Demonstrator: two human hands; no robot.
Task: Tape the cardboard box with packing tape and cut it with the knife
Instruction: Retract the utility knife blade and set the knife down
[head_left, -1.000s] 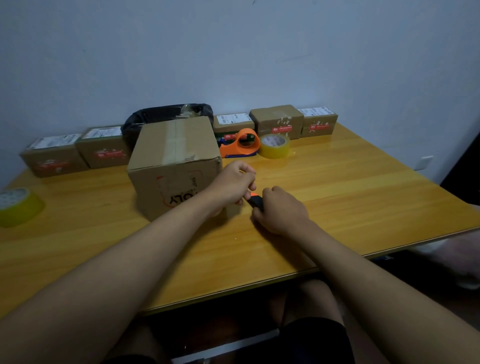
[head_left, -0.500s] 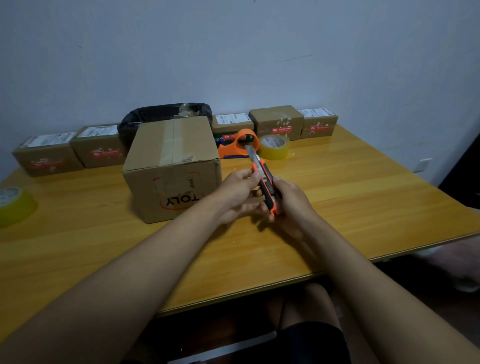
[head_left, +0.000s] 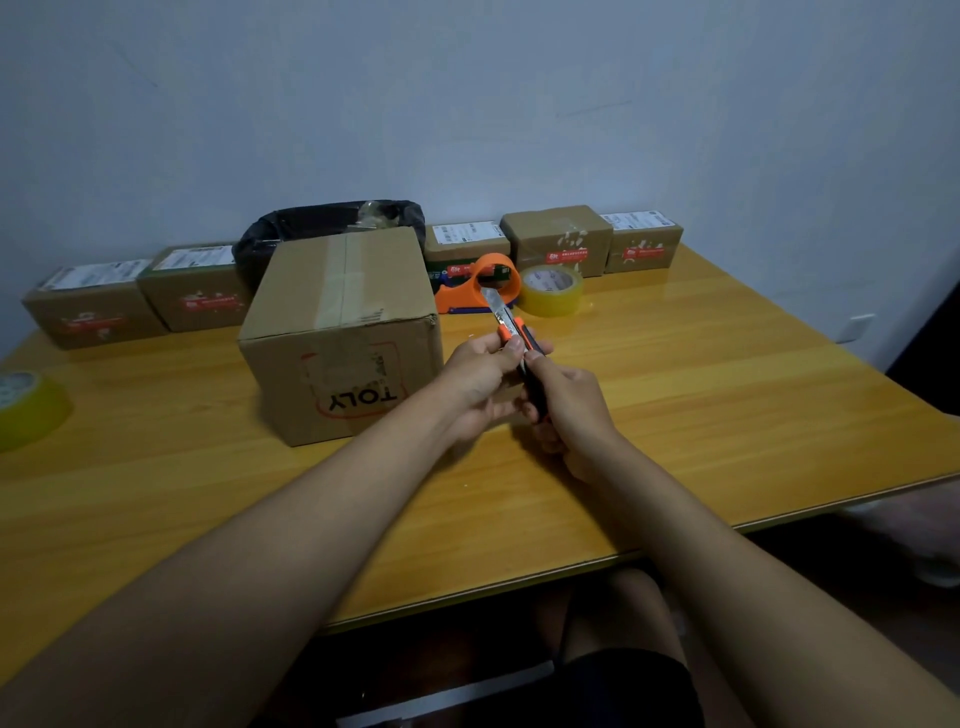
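A brown cardboard box (head_left: 343, 338) stands on the wooden table (head_left: 701, 395), a strip of tape running along its top seam and red lettering on its near face. Just right of the box I hold an orange and black utility knife (head_left: 511, 327) with its blade out and pointing away from me. My right hand (head_left: 569, 410) grips the black handle. My left hand (head_left: 480, 382) pinches the knife near the orange slider. An orange tape dispenser (head_left: 488, 283) and a roll of clear packing tape (head_left: 551, 290) lie behind the knife.
Several small taped parcels (head_left: 558, 247) line the wall at the back. A black-lined bin (head_left: 322, 226) stands behind the box. Another yellowish tape roll (head_left: 23, 410) lies at the far left. The table's near edge runs above my knees.
Both hands lifted the knife off the table, where it was almost hidden. It now points up and away with the blade slid out, and my left hand is at the slider.
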